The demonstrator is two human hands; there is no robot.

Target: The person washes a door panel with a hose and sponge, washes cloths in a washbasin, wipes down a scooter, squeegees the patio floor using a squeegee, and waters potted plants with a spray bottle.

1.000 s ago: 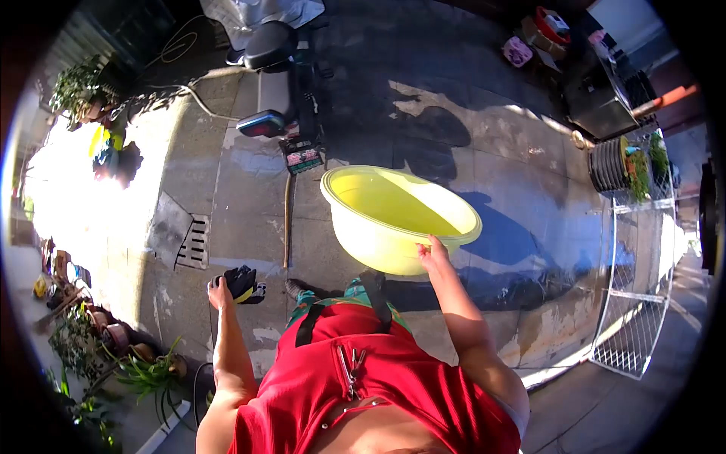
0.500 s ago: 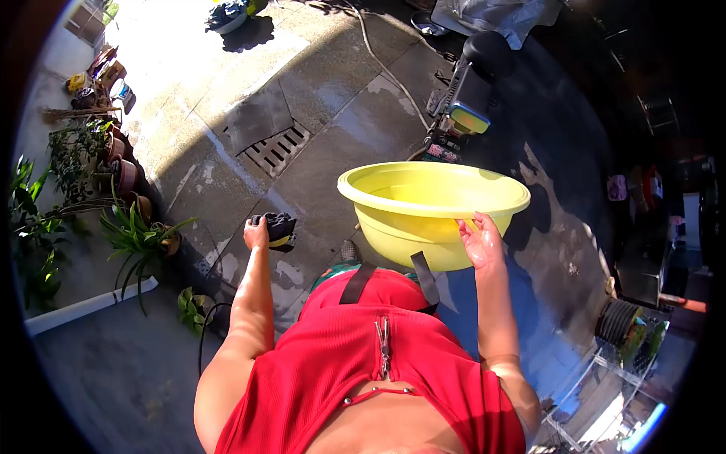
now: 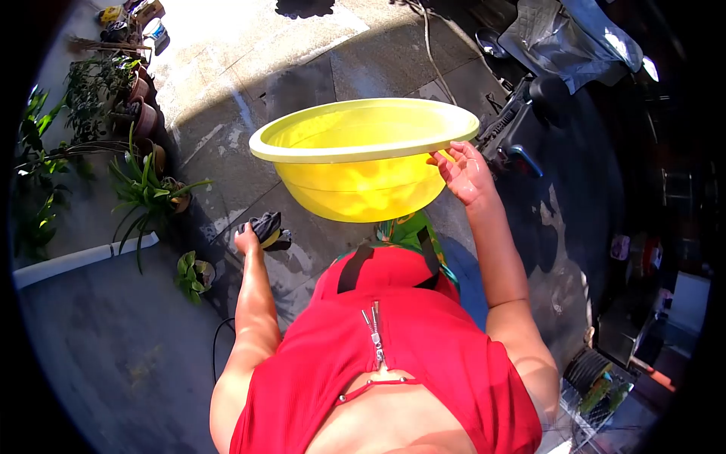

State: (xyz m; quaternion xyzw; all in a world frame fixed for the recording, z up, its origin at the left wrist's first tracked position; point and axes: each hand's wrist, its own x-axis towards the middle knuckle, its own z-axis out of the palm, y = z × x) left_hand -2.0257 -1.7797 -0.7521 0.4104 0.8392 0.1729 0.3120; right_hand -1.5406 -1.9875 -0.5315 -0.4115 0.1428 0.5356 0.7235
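My right hand (image 3: 466,175) is closed on the near right rim of a large yellow plastic basin (image 3: 355,189). Held up in front of me, the basin tips slightly, and sunlight glows through its wall. The part of its inside that I can see shows no contents. Lower and to the left, my left hand (image 3: 247,237) grips a dark, crumpled bundle (image 3: 266,225) that looks like cloth, with a yellowish patch on its underside. The bundle is apart from the basin.
Potted plants (image 3: 144,178) line the left wall, beside a white pipe or edging (image 3: 83,261). A parked scooter (image 3: 525,129) stands right of the basin, near a silver cover (image 3: 563,41). A hose (image 3: 429,53) crosses the paving. Racks and clutter fill the right side.
The basin has moved left and farther up in the view with my right hand on its rim. My left hand still holds the dark bundle. The view has shifted a little.
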